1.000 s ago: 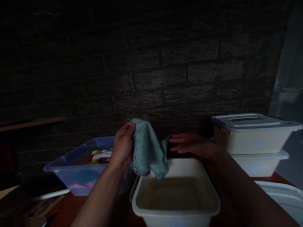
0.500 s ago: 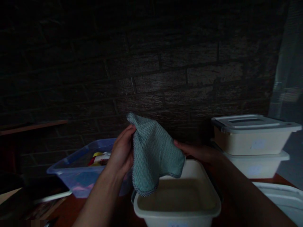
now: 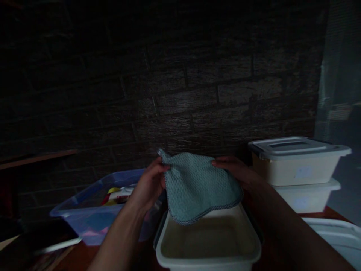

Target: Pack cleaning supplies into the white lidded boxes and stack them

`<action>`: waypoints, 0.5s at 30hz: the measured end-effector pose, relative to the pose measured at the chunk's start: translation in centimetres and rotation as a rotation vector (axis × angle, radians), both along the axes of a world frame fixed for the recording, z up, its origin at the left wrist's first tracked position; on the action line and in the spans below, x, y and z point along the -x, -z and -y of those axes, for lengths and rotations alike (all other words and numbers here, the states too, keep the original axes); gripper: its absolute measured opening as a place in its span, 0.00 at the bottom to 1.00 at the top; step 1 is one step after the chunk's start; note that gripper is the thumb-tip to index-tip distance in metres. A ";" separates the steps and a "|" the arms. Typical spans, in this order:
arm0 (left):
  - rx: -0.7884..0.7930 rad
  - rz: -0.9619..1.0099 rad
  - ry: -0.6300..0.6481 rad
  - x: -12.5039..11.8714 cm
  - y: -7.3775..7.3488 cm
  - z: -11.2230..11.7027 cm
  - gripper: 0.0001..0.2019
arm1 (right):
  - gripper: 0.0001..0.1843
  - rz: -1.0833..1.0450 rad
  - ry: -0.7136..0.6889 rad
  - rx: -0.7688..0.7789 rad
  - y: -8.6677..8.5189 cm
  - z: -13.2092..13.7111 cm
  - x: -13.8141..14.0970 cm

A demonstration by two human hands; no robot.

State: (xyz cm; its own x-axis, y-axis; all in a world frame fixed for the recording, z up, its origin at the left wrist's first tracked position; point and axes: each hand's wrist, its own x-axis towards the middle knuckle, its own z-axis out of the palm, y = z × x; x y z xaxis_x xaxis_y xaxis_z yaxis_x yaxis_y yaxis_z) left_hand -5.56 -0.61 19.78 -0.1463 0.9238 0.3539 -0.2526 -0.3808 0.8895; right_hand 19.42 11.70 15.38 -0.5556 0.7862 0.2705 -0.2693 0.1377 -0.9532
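A teal textured cleaning cloth (image 3: 200, 184) with a checkered edge hangs between my two hands. My left hand (image 3: 152, 182) pinches its upper left corner, thumb in front. On the other side my right hand (image 3: 232, 169) grips the upper right part, its fingers partly hidden behind the fabric. Directly below the cloth stands an open cream plastic box (image 3: 208, 259), whose far end is covered by the cloth. Its visible floor looks bare.
A translucent blue bin (image 3: 81, 214) with mixed items, one yellow and red, stands at left. Two lidded cream boxes (image 3: 296, 169) are stacked at right. A loose pale lid (image 3: 335, 237) lies in front of them. A dark brick wall (image 3: 180, 94) rises behind.
The cloth has been spread wider and lowered slightly, its right side moving out to the right. My right hand has shifted right and up a little; my left hand is slightly lower.
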 end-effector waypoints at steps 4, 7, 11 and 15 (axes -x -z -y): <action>-0.078 -0.168 0.004 -0.3 0.5 0.4 0.26 | 0.23 -0.188 -0.055 0.237 -1.0 0.9 -0.6; -0.075 -0.188 -0.001 -0.6 0.5 0.4 0.28 | 0.22 -0.212 -0.100 0.353 -0.8 0.6 -0.7; -0.099 -0.179 -0.066 -0.1 0.3 0.1 0.25 | 0.15 -0.198 0.050 0.241 -0.5 -0.6 -1.2; -0.223 -0.166 -0.257 1.3 0.1 0.3 0.19 | 0.14 -0.303 0.140 0.011 -1.6 -0.8 -3.3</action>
